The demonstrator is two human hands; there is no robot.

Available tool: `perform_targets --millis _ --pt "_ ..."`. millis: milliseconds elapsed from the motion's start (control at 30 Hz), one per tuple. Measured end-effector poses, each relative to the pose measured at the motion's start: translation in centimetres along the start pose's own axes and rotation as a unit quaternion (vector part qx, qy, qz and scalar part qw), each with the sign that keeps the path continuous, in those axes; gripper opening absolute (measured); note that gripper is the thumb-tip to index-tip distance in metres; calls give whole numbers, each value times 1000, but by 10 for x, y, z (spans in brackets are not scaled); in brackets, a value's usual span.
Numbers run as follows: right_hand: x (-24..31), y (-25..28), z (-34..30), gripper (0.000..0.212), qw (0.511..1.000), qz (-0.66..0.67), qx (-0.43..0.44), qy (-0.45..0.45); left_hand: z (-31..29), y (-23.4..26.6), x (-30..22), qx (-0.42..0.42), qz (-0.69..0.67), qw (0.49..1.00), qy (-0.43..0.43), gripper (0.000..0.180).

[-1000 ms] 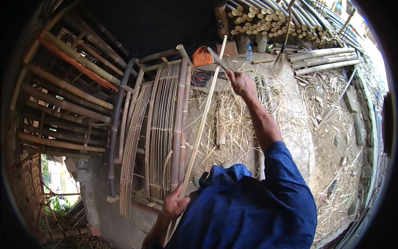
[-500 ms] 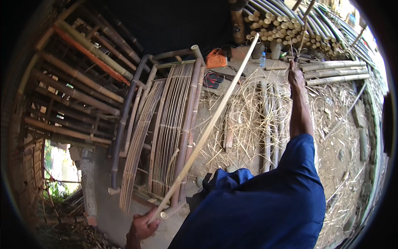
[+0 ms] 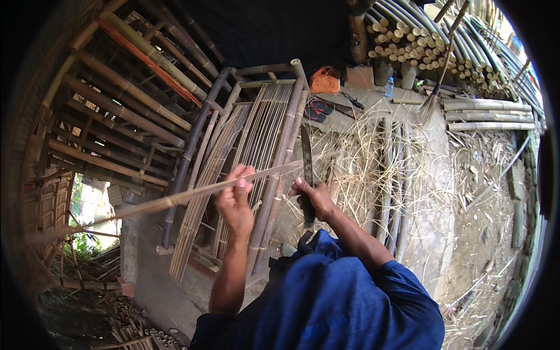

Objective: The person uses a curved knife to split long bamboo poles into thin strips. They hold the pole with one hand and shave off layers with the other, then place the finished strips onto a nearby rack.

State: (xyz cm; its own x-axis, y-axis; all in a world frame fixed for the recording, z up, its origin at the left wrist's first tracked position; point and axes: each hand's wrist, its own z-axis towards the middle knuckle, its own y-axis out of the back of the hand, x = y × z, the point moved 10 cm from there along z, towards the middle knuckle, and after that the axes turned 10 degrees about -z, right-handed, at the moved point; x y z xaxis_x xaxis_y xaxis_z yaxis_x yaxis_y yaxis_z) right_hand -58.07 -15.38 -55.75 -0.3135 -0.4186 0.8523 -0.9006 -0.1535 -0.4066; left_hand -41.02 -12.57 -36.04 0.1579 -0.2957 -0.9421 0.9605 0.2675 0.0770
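A long, pale bamboo strip [image 3: 166, 202] slants across the view, pinched near its middle by the thumb and fingers of my left hand [image 3: 235, 204]. Its left end is blurred. My right hand [image 3: 316, 199] is wrapped round the dark handle of a machete [image 3: 307, 153], whose blade points away from me. The strip's right part passes by the blade; whether they touch I cannot tell. Below and beyond both hands stands a bamboo frame [image 3: 284, 149] with slats, and a bundle of split bamboo strips [image 3: 201, 201] lies along its left side.
Curly bamboo shavings [image 3: 356, 163] litter the ground over several poles. Stacked bamboo poles [image 3: 408, 44] fill the far right, near a broom [image 3: 430, 108] and a water bottle [image 3: 389, 87]. Sandals [image 3: 318, 109] and an orange bag [image 3: 325, 80] sit behind the frame. A bamboo rack [image 3: 122, 99] rises at left.
My right hand has come back from far out at the right to close in front of me. My left hand has risen, now gripping the strip near its middle, and the strip lies flatter.
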Motion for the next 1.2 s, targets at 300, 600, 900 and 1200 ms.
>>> perform_targets --millis 300,600,900,1200 --pt "57 59 37 23 991 28 -83 102 -63 -70 -24 220 291 928 -79 60" --pt "114 70 30 80 790 -557 -191 171 -47 -59 95 280 -95 917 268 42" --pt "57 -16 -38 74 717 -646 -68 253 -36 -69 109 189 -80 951 232 59" --pt "117 58 37 77 711 -649 -206 177 -66 -54 51 278 -27 935 217 58"
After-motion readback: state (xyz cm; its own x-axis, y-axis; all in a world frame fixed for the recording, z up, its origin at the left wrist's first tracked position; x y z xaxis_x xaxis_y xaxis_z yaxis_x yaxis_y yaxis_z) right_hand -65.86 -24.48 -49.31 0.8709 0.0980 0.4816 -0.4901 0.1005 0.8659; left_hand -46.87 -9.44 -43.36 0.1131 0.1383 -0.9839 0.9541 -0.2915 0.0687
